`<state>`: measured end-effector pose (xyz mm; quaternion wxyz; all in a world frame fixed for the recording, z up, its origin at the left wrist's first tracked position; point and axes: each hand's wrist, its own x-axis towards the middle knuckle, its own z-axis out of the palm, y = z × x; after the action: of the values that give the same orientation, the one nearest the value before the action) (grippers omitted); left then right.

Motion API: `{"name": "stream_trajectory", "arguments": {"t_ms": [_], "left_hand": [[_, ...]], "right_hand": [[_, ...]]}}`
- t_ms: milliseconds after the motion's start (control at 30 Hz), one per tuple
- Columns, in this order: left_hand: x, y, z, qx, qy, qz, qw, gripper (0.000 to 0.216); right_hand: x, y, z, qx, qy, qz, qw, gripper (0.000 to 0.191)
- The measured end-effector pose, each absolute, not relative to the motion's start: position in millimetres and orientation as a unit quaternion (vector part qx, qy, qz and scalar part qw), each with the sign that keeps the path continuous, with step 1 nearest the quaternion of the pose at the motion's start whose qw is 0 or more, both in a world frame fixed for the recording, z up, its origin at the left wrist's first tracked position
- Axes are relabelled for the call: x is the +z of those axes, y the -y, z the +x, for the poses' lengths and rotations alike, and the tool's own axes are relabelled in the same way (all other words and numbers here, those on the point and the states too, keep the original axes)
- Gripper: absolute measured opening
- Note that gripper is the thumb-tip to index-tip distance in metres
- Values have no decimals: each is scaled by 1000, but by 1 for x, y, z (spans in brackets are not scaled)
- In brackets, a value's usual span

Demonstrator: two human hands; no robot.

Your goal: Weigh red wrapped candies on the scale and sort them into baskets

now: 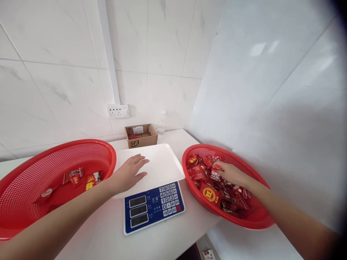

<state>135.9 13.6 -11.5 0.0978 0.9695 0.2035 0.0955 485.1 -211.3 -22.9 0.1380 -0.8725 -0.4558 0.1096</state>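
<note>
My left hand [131, 171], fingers spread and holding nothing, is over the white pan [159, 159] of a digital scale; whether it touches the pan I cannot tell. The scale's blue keypad panel [154, 206] faces me, its three displays dim. Inside the red plastic basket [191, 184] on the right, my right hand [230, 173] is closed, with its fingertips pinching a small red-and-white snack packet [216, 175]. Many red-wrapped snack packets [210, 195] are heaped around it. My fingers partly cover the held packet.
A larger red basket [78, 146] stands at left with several red packets [76, 180] inside. Behind the scale sit a small cardboard box [142, 141] and a clear plastic bottle [161, 124]. A wall socket [118, 111] is above. The white table's [108, 231] front edge slants at lower right.
</note>
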Motion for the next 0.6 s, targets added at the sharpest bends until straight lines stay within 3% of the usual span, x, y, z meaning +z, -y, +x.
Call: {"name": "stream_trajectory", "arguments": {"t_ms": [133, 233, 300, 500, 600], "left_hand": [[-10, -9, 141, 97, -191, 967, 136, 43], [-4, -1, 145, 98, -196, 954, 206, 44], [2, 6, 147, 106, -209, 933, 273, 45], [7, 16, 152, 176, -256, 820, 480, 52], [-3, 10, 145, 208, -291, 808, 469, 53]], "right_hand": [[5, 192, 469, 130, 414, -864, 255, 16], [23, 167, 438, 223, 400, -800, 388, 20], [27, 146, 412, 290, 396, -757, 432, 21], [15, 83, 336, 422, 461, -659, 419, 19], [6, 60, 314, 436, 518, -635, 372, 21]]}}
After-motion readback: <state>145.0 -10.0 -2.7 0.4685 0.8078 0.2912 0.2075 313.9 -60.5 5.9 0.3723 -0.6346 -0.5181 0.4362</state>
